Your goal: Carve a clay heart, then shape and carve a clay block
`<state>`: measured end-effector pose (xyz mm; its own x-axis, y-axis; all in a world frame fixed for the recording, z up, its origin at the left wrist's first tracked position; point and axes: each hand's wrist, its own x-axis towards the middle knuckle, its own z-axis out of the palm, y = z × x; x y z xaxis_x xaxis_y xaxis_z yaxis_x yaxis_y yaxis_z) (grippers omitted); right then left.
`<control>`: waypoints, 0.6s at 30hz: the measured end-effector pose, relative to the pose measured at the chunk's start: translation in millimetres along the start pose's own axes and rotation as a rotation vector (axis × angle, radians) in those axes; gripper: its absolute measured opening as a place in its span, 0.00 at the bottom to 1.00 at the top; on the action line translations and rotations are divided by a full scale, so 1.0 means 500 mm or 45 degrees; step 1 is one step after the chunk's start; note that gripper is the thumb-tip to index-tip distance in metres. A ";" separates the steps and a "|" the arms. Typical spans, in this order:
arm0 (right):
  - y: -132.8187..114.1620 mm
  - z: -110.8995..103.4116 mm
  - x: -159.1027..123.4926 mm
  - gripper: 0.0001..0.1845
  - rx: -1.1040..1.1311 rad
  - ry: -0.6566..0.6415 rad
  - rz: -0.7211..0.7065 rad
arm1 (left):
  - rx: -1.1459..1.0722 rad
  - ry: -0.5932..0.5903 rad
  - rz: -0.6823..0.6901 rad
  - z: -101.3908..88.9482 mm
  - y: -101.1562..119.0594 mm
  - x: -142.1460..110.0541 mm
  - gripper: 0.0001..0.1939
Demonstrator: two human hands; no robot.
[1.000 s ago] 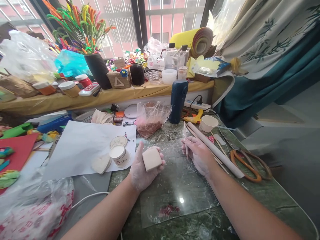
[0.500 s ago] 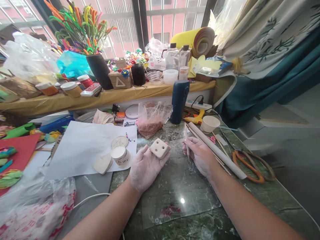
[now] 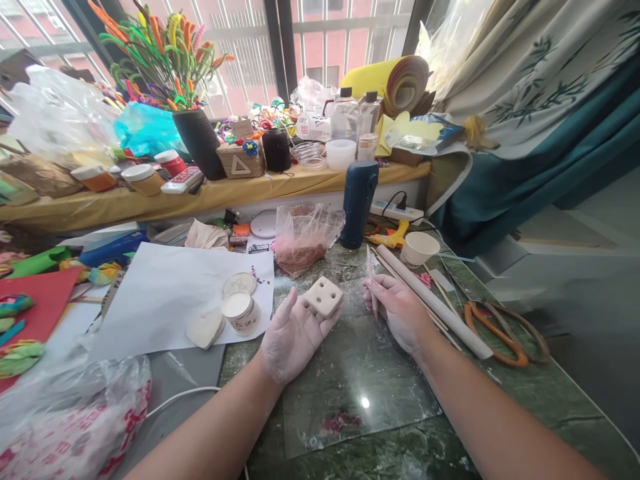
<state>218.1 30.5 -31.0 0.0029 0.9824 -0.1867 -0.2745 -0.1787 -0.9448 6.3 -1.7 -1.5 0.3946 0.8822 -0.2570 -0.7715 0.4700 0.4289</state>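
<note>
Palm up, my left hand (image 3: 291, 341) is dusted with white powder and carries a pale clay die (image 3: 325, 293) on its fingers. Several round holes are pressed into the die's top face. My right hand (image 3: 397, 312), also powdery, pinches a thin pale stick with a pointed end (image 3: 372, 265), held nearly upright and apart from the die. Under both hands lies a clear sheet (image 3: 360, 373) on the green table. Left of my left hand stand a small white tub (image 3: 239, 307) and a lump of pale clay (image 3: 205, 328).
A blue flask (image 3: 359, 203) and a bag of brownish-pink material (image 3: 300, 250) stand behind the hands. To the right lie a long pale roller (image 3: 435, 300), a paper cup (image 3: 420, 248), a yellow glue gun (image 3: 395, 235) and orange-handled scissors (image 3: 500, 333). White paper (image 3: 160, 293) spreads to the left.
The die has turned and shifted slightly to the right on my left fingers. My right hand and its stick have barely moved.
</note>
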 end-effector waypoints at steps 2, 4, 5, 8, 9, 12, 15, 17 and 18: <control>0.000 0.000 0.000 0.22 0.001 -0.005 -0.001 | 0.021 0.059 0.008 0.000 0.000 -0.004 0.27; 0.000 0.001 0.000 0.22 0.004 -0.005 0.003 | 0.028 0.121 0.008 0.001 0.002 -0.009 0.25; -0.001 0.002 -0.001 0.21 0.007 -0.004 0.006 | 0.026 0.141 0.005 0.002 0.003 -0.012 0.23; -0.004 0.004 -0.002 0.21 0.023 -0.008 0.017 | 0.015 0.137 -0.035 0.005 0.006 -0.017 0.22; -0.005 0.005 -0.002 0.21 0.030 -0.006 0.022 | 0.015 0.122 -0.058 0.006 0.007 -0.018 0.21; -0.010 0.007 -0.007 0.21 0.052 0.005 0.036 | 0.014 0.082 -0.091 0.006 0.006 -0.019 0.21; -0.012 0.008 -0.013 0.21 0.082 -0.004 -0.004 | 0.014 0.054 -0.027 0.002 0.002 -0.017 0.21; -0.012 0.009 -0.018 0.20 0.080 -0.037 -0.041 | 0.060 0.031 0.010 -0.002 -0.004 -0.015 0.22; -0.012 0.010 -0.020 0.20 0.058 -0.062 -0.056 | 0.099 0.022 0.023 -0.002 -0.007 -0.014 0.23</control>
<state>214.7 21.9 -22.1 -0.0304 0.9909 -0.1309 -0.3184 -0.1338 -0.9385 5.7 -9.4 -2.2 0.3717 0.8902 -0.2636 -0.7370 0.4556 0.4993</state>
